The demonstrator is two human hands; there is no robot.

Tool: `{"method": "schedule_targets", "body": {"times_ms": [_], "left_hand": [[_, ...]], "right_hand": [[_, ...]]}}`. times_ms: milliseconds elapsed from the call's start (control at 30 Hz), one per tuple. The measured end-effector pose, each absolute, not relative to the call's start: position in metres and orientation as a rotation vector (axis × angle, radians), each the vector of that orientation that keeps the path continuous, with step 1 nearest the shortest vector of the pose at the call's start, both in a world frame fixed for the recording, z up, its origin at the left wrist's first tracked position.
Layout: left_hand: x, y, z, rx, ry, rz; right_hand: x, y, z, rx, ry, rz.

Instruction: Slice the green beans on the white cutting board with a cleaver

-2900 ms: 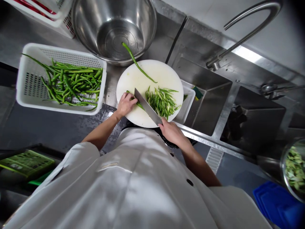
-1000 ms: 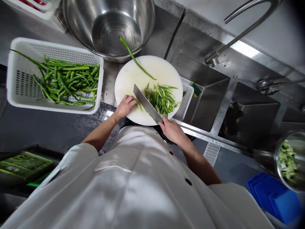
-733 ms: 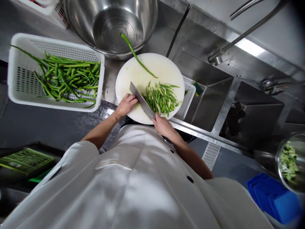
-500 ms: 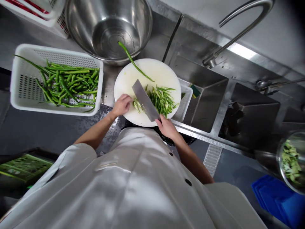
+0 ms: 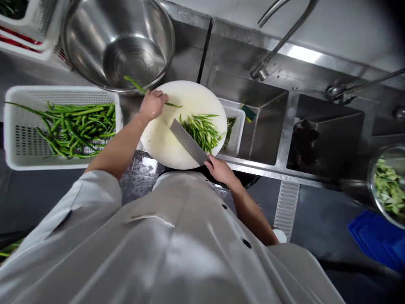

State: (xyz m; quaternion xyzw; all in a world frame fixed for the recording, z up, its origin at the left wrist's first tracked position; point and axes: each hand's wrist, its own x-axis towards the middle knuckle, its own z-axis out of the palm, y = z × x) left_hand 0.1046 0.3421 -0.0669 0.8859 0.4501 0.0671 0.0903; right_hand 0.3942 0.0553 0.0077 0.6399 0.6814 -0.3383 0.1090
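A round white cutting board (image 5: 158, 143) carries a pile of sliced green peppers (image 5: 202, 131) on its right half. My right hand (image 5: 219, 169) grips the handle of a cleaver (image 5: 189, 142), whose blade lies along the left side of the pile. At the board's upper left edge, my left hand (image 5: 153, 104) is closed around a long green pepper (image 5: 134, 84). One end of that pepper points over the steel bowl's rim, the other over the board. Left of the board, a white basket (image 5: 23, 162) holds many whole green peppers (image 5: 74, 126).
A large steel bowl (image 5: 95, 46) stands behind the basket and board. Right of the board are a small white basket (image 5: 238, 135), a sink (image 5: 268, 135) with a sponge (image 5: 248, 113), and a faucet (image 5: 284, 36). A bowl of cut vegetables (image 5: 389, 185) is at the far right.
My left hand has moved up from the board's lower left and taken hold of the long pepper. The cleaver now rests against the pile, and the small cut pieces left of it have joined the pile.
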Motion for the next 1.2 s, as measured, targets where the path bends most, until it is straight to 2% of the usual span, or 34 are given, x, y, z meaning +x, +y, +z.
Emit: {"method": "schedule_targets", "body": {"times_ms": [133,200,433,633,933,1200], "left_hand": [[0.054,0.289,-0.068,2.502,1.482,0.59],[0.046,0.251,-0.075,2.473,1.491,0.659],[0.096,0.148,-0.098,2.622,1.044,0.328],[0.095,0.138,-0.101,2.544,1.445,0.395],[0.106,0.144,-0.106,2.583,1.373,0.372],[0.105,0.15,-0.114,2.515,1.351,0.436]], "right_hand": [[0.401,0.055,0.004,1.948,1.975,-1.008],[0.4,0.053,0.004,1.947,1.969,-1.024],[0.399,0.057,0.018,1.86,1.941,-0.974],[0.392,0.061,0.043,1.745,1.896,-0.856],[0.386,0.044,0.086,1.618,1.867,-0.765],[0.36,0.065,0.053,1.641,1.894,-0.905]]}}
